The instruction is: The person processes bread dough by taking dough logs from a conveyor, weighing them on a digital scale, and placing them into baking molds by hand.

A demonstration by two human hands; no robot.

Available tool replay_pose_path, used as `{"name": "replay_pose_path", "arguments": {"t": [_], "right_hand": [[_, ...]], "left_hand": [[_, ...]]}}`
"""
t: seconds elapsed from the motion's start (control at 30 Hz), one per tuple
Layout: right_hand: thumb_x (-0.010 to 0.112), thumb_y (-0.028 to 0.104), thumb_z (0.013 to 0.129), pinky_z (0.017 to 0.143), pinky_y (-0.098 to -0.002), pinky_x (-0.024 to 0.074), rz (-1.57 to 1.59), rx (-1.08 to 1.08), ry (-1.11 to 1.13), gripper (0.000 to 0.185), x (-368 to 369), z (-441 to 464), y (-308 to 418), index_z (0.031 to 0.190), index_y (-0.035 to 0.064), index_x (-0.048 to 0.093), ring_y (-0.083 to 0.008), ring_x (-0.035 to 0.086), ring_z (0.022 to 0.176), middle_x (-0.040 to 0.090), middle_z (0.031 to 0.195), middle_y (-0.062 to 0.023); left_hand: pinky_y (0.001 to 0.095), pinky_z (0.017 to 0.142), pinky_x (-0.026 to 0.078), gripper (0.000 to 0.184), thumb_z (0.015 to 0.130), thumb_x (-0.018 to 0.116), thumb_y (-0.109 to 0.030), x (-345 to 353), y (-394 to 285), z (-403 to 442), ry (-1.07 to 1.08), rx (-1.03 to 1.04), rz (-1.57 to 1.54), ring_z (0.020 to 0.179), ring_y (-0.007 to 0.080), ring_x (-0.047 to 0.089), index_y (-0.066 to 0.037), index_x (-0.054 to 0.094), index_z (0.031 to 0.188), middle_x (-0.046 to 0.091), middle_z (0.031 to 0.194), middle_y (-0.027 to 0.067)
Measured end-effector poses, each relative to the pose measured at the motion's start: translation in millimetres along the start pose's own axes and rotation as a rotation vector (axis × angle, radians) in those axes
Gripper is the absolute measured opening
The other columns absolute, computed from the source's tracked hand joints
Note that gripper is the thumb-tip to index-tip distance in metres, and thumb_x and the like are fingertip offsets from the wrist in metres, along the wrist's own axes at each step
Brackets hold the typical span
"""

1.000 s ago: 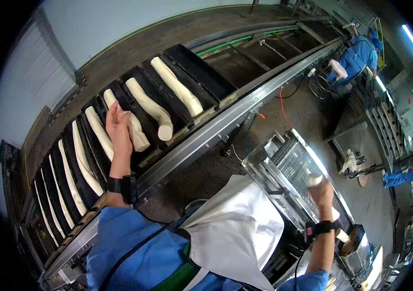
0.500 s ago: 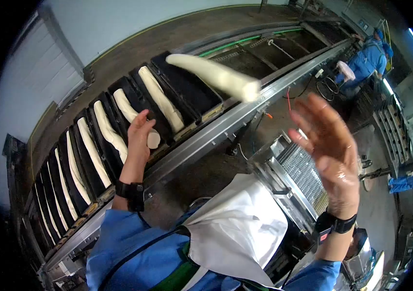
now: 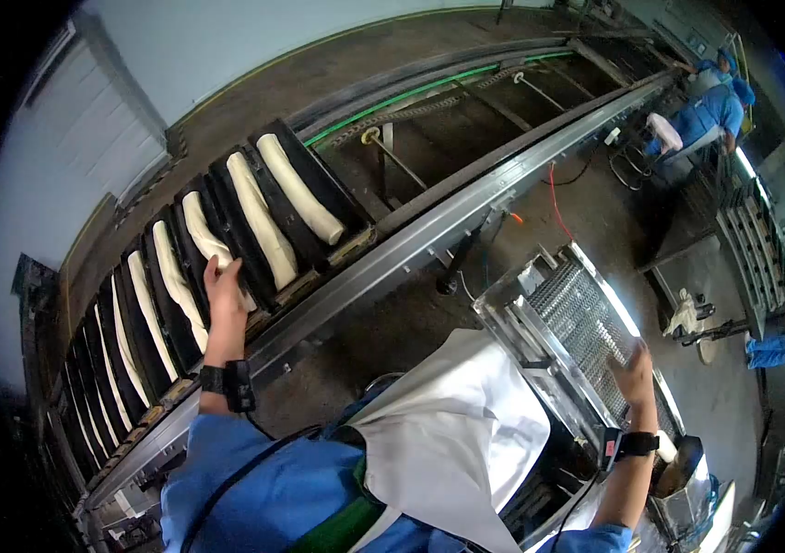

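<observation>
Long pale dough rolls lie in a row of black trays point(image 3: 356, 214) on the line at the left. My left hand point(image 3: 227, 288) touches the lower end of one bent dough roll point(image 3: 199, 226), its fingers curved over it. The last tray holds a slightly curved roll point(image 3: 298, 187); beside it is another roll point(image 3: 259, 221). My right hand point(image 3: 633, 373) is over the metal mesh conveyor point(image 3: 577, 309), its fingers partly curled; what it may hold is hidden. A pale dough piece point(image 3: 666, 447) shows by the right wrist.
A steel rail point(image 3: 466, 207) runs along the tray line, with an open frame and a rod point(image 3: 397, 158) beyond the last tray. Two co-workers in blue point(image 3: 710, 115) are at the upper right, near a slatted rack point(image 3: 750, 267). A red cable point(image 3: 556, 198) hangs below the rail.
The roll that was in the air now lies in the last tray. The trays have shifted down-left. My right hand has gone back down to the mesh conveyor; my left hand has moved left to another roll.
</observation>
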State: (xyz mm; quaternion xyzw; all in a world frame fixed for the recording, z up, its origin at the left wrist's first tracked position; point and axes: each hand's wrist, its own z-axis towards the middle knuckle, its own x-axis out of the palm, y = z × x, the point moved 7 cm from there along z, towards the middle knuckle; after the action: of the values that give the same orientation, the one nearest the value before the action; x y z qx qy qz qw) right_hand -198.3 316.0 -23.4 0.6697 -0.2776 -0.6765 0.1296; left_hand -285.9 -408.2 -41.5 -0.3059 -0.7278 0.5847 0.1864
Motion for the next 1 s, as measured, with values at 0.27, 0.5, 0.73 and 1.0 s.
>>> {"name": "replay_pose_path", "arguments": {"t": [0.27,0.5,0.73,1.0], "right_hand": [[0.077,0.026,0.066,0.092,-0.0495,0.0417,-0.444,0.428,0.030,0.059,13.1,-42.2,-159.4,0.115,0.0046,0.053,-0.0405,0.050,0.108,0.056,0.112,-0.0225],[0.080,0.020,0.065,0.094,-0.0473,0.0437,-0.785,0.436,0.103,0.071,17.1,-52.2,-108.7,0.126,0.0131,0.045,-0.0268,0.049,0.118,0.054,0.123,-0.0071],[0.073,0.020,0.070,0.086,-0.0516,0.0442,-0.705,0.489,-0.098,0.040,1.1,-40.9,-66.0,0.106,0.0139,0.057,-0.0301,0.049,0.111,0.057,0.111,-0.0077],[0.069,0.012,0.073,0.076,-0.0326,0.0531,0.885,0.424,-0.716,0.046,-23.6,-107.1,-117.5,0.114,0.0005,0.052,-0.0221,0.062,0.096,0.060,0.105,-0.0134]], "left_hand": [[0.0363,0.107,0.028,0.057,0.083,0.064,-0.007,85.8,-53.5,-40.1,0.242,0.595,0.289,0.130,0.0252,0.038,-0.008,0.044,0.136,0.043,0.139,0.0128],[0.0384,0.108,0.030,0.062,0.082,0.063,-0.013,136.7,58.9,105.1,0.300,0.516,0.692,0.129,0.0310,0.038,-0.004,0.039,0.138,0.035,0.144,0.0180],[0.0398,0.098,0.038,0.063,0.084,0.058,-0.022,75.0,68.4,91.4,0.212,0.058,0.089,0.115,0.0298,0.048,-0.005,0.036,0.140,0.047,0.130,0.0160],[0.0396,0.105,0.035,0.065,0.070,0.052,0.013,149.2,-41.3,-47.3,0.138,1.021,0.611,0.121,0.0324,0.048,0.000,0.045,0.133,0.049,0.133,0.0188]]}}
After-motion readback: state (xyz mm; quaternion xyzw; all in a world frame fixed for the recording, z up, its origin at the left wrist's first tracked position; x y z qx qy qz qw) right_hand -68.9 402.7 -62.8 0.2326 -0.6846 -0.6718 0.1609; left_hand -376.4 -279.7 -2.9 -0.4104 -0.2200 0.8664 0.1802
